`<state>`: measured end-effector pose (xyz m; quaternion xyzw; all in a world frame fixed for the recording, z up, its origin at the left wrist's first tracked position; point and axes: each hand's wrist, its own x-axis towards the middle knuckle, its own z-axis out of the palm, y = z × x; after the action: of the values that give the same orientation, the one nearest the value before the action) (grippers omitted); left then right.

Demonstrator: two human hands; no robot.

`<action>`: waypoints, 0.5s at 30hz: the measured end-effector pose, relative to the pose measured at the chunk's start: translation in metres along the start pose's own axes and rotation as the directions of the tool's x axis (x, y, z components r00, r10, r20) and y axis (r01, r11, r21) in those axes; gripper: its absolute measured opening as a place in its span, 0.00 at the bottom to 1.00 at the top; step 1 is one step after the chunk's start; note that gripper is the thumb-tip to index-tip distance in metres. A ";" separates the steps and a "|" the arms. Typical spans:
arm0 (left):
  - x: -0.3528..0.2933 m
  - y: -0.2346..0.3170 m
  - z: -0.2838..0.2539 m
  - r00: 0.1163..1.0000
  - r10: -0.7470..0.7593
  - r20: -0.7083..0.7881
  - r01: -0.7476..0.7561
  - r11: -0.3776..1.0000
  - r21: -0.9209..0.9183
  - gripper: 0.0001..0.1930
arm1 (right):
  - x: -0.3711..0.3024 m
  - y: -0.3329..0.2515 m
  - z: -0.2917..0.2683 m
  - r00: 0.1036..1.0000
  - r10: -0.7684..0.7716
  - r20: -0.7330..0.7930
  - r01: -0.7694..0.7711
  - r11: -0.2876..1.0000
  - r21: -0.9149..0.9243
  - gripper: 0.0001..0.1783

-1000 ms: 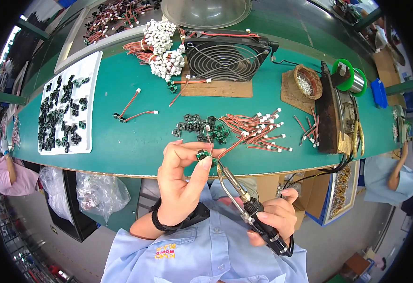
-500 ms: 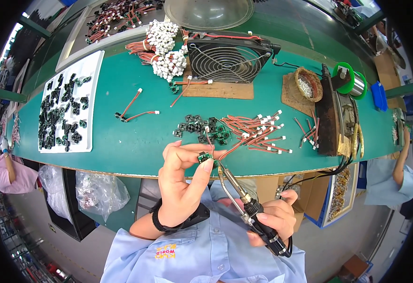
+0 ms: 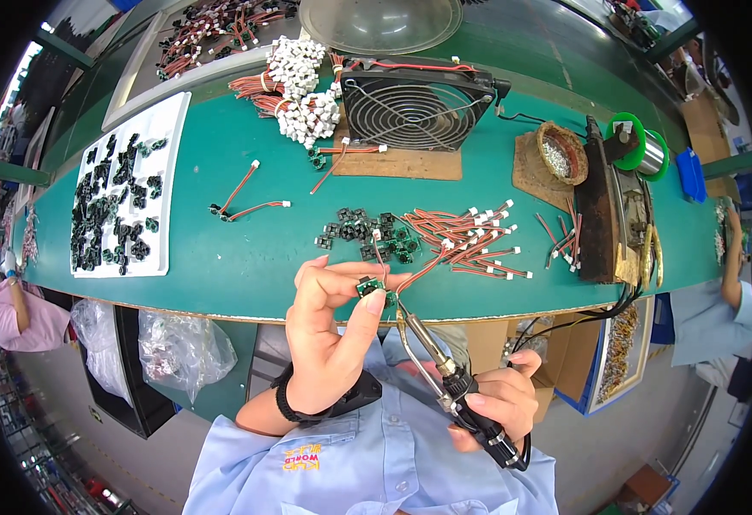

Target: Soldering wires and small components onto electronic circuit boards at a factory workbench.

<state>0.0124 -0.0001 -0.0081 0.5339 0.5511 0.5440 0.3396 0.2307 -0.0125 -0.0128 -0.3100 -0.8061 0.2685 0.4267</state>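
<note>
Right hand: the right hand (image 3: pixel 498 406) is clenched around the black handle of a metal-tipped soldering iron (image 3: pixel 445 378), its tip up at the small board.
Left hand: the left hand (image 3: pixel 329 339) pinches a small green circuit board with a red wire (image 3: pixel 371 287) between thumb and fingertips, above the table's near edge.
Table: the green work table (image 3: pixel 221 257) bears a heap of red wires with white plugs (image 3: pixel 466 236) just beyond the hands.
Far: a black square fan (image 3: pixel 415 107) stands behind; a white tray of black parts (image 3: pixel 123 202) lies far left.
</note>
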 end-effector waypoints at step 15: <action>-0.001 -0.003 0.001 1.000 0.027 0.004 -0.027 0.999 0.019 0.08 | 0.002 0.001 -0.003 1.000 0.011 -0.016 -0.011 1.000 0.011 0.23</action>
<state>0.0132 -0.0004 -0.0113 0.5456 0.5481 0.5423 0.3282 0.2322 -0.0104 -0.0109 -0.3144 -0.7995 0.2727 0.4331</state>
